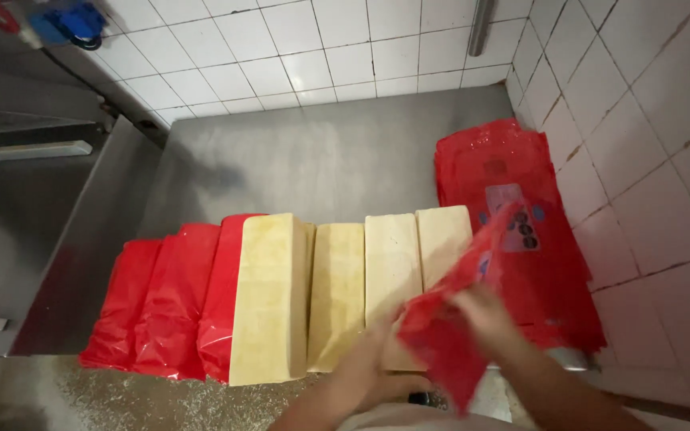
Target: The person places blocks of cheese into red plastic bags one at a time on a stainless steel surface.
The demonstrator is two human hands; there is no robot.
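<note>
Nearest to you, your two forearms are coming up from the bottom edge of the view, and both are blurring with motion. Your right hand [485,307] is gripping a red plastic bag [457,319] by its upper part, with the fingers closing on the film. Your left hand [373,363] is lying against the lower end of the same bag, just over the near end of a pale block; whether it is clasping the bag or only touching it, you cannot tell from the blur.

You are holding the bag above the near right part of the steel counter [313,160], in front of the bare blocks [337,291]. Four of these pale yellow slabs are lying side by side, lengthwise toward you, across the middle of the counter. Three wrapped blocks [169,299] in red film are sitting just beside them toward the left edge. A stack of flat red bags [513,207] is lying at the right edge, against the wall.

White wall tiles [297,56] are running along the far edge and down the right side, with dark grout lines. The near strip of the counter is looking speckled and wet. A steel machine housing [17,199] is standing at the left, cut off by the frame, and a blue and red object in the top left corner is too cropped to identify.
</note>
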